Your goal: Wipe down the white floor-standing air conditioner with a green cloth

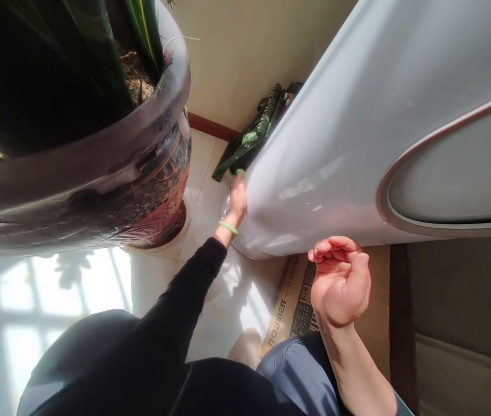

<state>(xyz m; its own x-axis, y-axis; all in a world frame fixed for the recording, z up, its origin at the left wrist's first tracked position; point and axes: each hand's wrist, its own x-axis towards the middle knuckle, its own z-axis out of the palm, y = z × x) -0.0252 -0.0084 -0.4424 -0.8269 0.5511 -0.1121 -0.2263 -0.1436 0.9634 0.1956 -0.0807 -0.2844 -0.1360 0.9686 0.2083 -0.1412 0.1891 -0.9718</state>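
Note:
My left hand, with a pale green bangle at the wrist, reaches low beside the foot of a tall white rounded cabinet, perhaps a standing air conditioner. Its fingers are close together and mostly hidden; a small bright green bit shows at their tips, its kind unclear. Just beyond them, a dark green leaf-patterned folded item leans in the gap by the wall. My right hand hangs in the air in front of the cabinet, palm up, fingers loosely curled, holding nothing.
A large glazed plant pot with broad dark leaves crowds the left side. Below the right hand lies a printed cardboard box. Sunlight falls on the tiled floor; a red-brown skirting runs along the wall.

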